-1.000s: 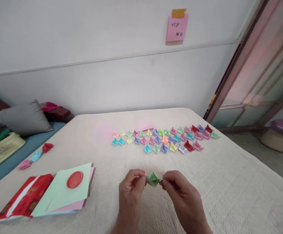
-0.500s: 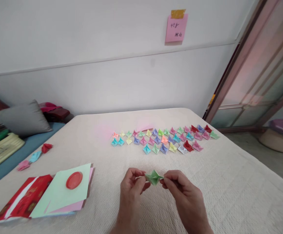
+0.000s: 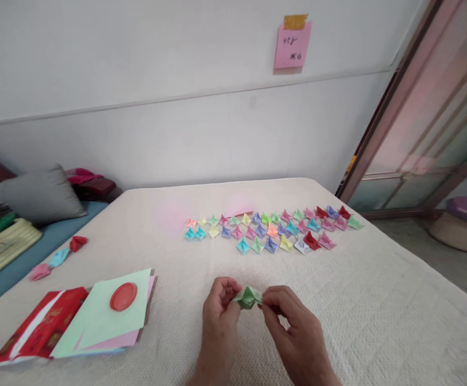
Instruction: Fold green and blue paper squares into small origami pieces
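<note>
Between my hands, over the front middle of the covered table, is a small light-green folded paper boat (image 3: 248, 298). My left hand (image 3: 222, 311) pinches its left end with thumb and fingers. Its right end is gripped between the thumb and forefinger of my right hand (image 3: 291, 321). The centre of the paper stands up in a point, with folds opened around it. Beyond my hands, rows of similar folded paper boats (image 3: 271, 245) in many colours lie on the white cloth.
To the left, a stack of coloured paper (image 3: 108, 316) bears a red round lid (image 3: 123, 296), beside a red packet (image 3: 40, 324). Farther left lie crumpled-looking folded papers (image 3: 59, 258). A pink note (image 3: 293, 47) is taped to the wall. A lidded bin (image 3: 462, 222) stands at right.
Both hands have shifted slightly, the right one leftward and closer to the left. The green paper has turned and its middle looks more opened out and shorter.
</note>
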The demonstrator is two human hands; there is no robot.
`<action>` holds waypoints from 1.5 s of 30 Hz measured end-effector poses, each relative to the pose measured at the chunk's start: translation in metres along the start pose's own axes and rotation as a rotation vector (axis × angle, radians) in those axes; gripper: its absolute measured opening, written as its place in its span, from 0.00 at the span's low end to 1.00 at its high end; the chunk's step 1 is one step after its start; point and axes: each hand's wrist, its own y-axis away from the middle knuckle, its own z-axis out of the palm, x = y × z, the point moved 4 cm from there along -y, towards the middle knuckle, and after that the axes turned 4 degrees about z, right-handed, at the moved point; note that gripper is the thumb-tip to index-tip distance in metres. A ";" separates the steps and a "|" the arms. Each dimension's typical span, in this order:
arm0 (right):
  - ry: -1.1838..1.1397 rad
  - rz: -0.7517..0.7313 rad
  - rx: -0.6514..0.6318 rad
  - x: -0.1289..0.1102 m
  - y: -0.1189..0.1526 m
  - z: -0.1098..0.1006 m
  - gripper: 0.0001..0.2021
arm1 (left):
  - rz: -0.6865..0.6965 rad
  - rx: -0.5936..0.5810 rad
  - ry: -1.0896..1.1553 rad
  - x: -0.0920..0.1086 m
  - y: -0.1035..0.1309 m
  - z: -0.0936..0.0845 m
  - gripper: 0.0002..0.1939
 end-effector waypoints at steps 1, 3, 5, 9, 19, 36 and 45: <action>0.004 0.039 -0.006 0.002 0.000 0.002 0.06 | 0.010 -0.001 -0.016 -0.001 0.000 0.000 0.08; 0.002 0.145 -0.024 0.007 0.000 0.005 0.04 | 0.026 -0.007 -0.069 -0.004 -0.001 0.000 0.08; -0.027 0.261 -0.053 0.013 -0.001 0.008 0.03 | 0.038 -0.014 -0.125 -0.007 0.000 0.001 0.07; -0.152 0.410 -0.086 0.023 -0.002 0.010 0.05 | 0.059 -0.013 -0.193 -0.009 0.000 0.002 0.06; -0.434 0.535 -0.093 0.024 -0.006 0.012 0.07 | 0.017 -0.011 -0.241 -0.007 0.000 0.001 0.06; 0.071 0.232 -0.173 0.011 0.004 0.016 0.14 | -0.040 0.000 -0.112 -0.009 -0.007 0.000 0.05; 0.196 0.145 -0.129 0.010 0.002 0.014 0.09 | -0.013 -0.039 -0.156 -0.008 -0.002 0.004 0.06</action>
